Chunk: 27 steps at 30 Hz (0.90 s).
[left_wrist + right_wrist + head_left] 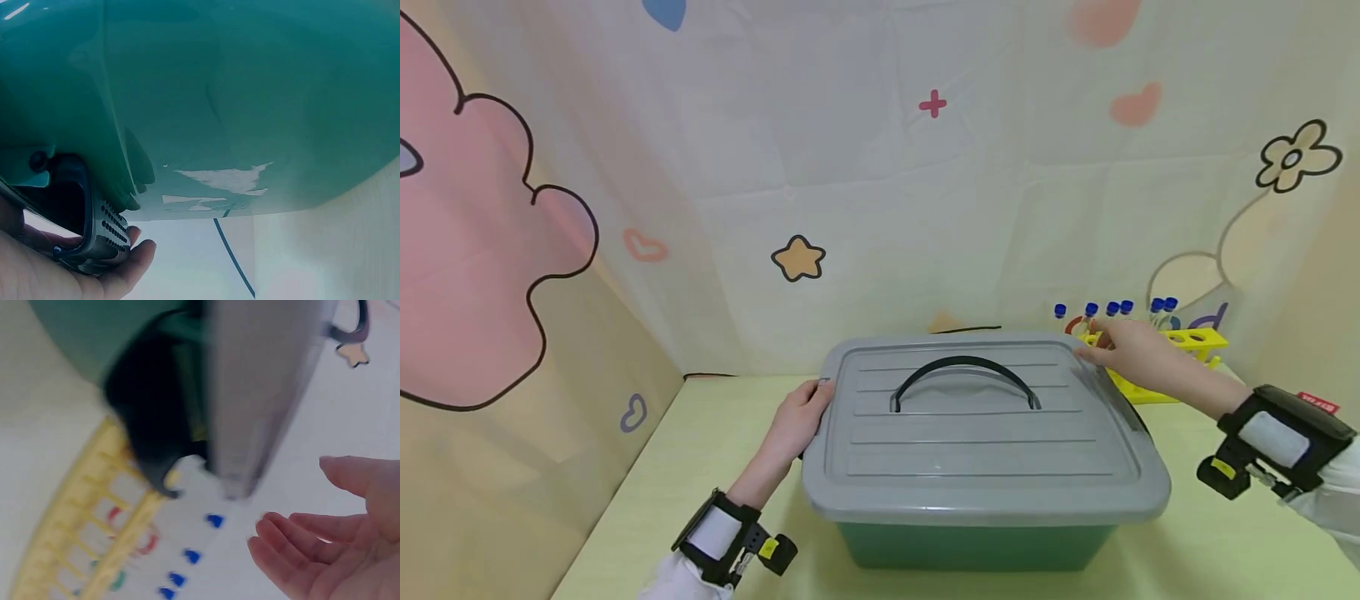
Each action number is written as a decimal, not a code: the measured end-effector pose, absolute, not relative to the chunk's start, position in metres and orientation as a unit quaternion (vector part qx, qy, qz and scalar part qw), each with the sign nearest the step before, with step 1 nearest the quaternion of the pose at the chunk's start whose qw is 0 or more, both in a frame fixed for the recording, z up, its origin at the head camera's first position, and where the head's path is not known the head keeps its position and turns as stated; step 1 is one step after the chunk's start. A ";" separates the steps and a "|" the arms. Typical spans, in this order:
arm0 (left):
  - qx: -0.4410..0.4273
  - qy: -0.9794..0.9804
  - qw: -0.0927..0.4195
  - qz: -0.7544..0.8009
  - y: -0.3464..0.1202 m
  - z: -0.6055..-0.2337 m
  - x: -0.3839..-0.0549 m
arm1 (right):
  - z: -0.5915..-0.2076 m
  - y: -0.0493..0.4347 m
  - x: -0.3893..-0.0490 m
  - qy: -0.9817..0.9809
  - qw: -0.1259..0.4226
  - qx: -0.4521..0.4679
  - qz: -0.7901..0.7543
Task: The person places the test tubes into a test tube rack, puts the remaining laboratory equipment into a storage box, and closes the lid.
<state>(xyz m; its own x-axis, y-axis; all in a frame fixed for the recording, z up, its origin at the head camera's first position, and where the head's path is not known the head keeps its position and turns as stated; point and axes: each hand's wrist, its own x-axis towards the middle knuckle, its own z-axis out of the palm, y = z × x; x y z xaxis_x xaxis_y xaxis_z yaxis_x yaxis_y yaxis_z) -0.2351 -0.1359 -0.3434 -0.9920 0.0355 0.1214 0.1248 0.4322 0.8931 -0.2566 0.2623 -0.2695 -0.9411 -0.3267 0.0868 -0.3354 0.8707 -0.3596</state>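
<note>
A green storage box [977, 546] stands on the table under a grey lid [970, 458] with a black carry handle [966, 361] on top. At the box's left side, my left hand [793, 421] grips the black side latch [103, 231], its fingers bent round it in the left wrist view. My right hand [1138, 354] is by the lid's far right corner, fingers spread and slightly bent, holding nothing. In the right wrist view the right latch [147, 400] juts out from the box below the lid's edge, and that hand is apart from it.
Behind the box's right side stands a yellow test tube rack [1202, 337], partly covered by my right hand and the box. Several test tubes with blue caps [1157, 304] rise from it. A patterned curtain [865, 167] hangs behind the pale green table [647, 492].
</note>
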 end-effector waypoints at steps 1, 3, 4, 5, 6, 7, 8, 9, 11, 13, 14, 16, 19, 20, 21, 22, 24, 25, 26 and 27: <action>-0.047 -0.846 0.043 -0.529 -0.136 -0.343 -0.235 | -0.264 0.255 -0.254 -0.968 0.029 0.174 0.178; -0.047 -0.849 0.046 -0.524 -0.135 -0.343 -0.235 | -0.255 0.239 -0.252 -0.964 0.052 0.199 0.171; -0.046 -0.849 0.047 -0.524 -0.135 -0.342 -0.235 | -0.252 0.230 -0.250 -0.960 0.053 0.213 0.172; -0.045 -0.850 0.046 -0.524 -0.135 -0.342 -0.235 | -0.250 0.222 -0.250 -0.958 0.044 0.226 0.174; -0.043 -0.849 0.045 -0.524 -0.135 -0.342 -0.235 | -0.249 0.214 -0.250 -0.953 0.036 0.243 0.175; -0.043 -0.850 0.044 -0.524 -0.135 -0.342 -0.236 | -0.249 0.207 -0.250 -0.949 0.025 0.259 0.176; -0.042 -0.850 0.042 -0.523 -0.135 -0.342 -0.236 | -0.249 0.201 -0.251 -0.946 0.014 0.274 0.174; -0.043 -0.851 0.040 -0.522 -0.134 -0.342 -0.236 | -0.249 0.196 -0.251 -0.943 0.004 0.284 0.172; -0.042 -0.850 0.035 -0.523 -0.133 -0.341 -0.236 | -0.251 0.187 -0.254 -0.943 -0.014 0.294 0.158; -0.045 -0.850 0.033 -0.523 -0.133 -0.341 -0.236 | -0.253 0.182 -0.256 -0.945 -0.027 0.293 0.143; -0.046 -0.851 0.034 -0.522 -0.133 -0.341 -0.236 | -0.254 0.180 -0.258 -0.947 -0.035 0.289 0.136; -0.048 -0.853 0.036 -0.519 -0.132 -0.341 -0.235 | -0.256 0.178 -0.261 -0.949 -0.045 0.287 0.126; -0.047 -0.854 0.038 -0.517 -0.132 -0.340 -0.234 | -0.258 0.177 -0.263 -0.950 -0.053 0.287 0.115; -0.049 -0.856 0.039 -0.514 -0.132 -0.340 -0.233 | -0.259 0.177 -0.263 -0.949 -0.053 0.289 0.112; -0.049 -0.856 0.039 -0.513 -0.131 -0.340 -0.233 | -0.260 0.177 -0.263 -0.949 -0.051 0.290 0.110; -0.049 -0.856 0.039 -0.513 -0.131 -0.340 -0.233 | -0.260 0.177 -0.263 -0.949 -0.050 0.291 0.109; -0.049 -0.855 0.040 -0.514 -0.131 -0.339 -0.233 | -0.259 0.178 -0.263 -0.947 -0.052 0.295 0.114; -0.048 -0.855 0.040 -0.514 -0.131 -0.339 -0.233 | -0.259 0.179 -0.262 -0.946 -0.054 0.296 0.121; -0.047 -0.855 0.041 -0.515 -0.131 -0.339 -0.233 | -0.258 0.180 -0.262 -0.944 -0.056 0.300 0.129; -0.048 -0.855 0.041 -0.515 -0.131 -0.340 -0.234 | -0.258 0.182 -0.262 -0.942 -0.056 0.301 0.138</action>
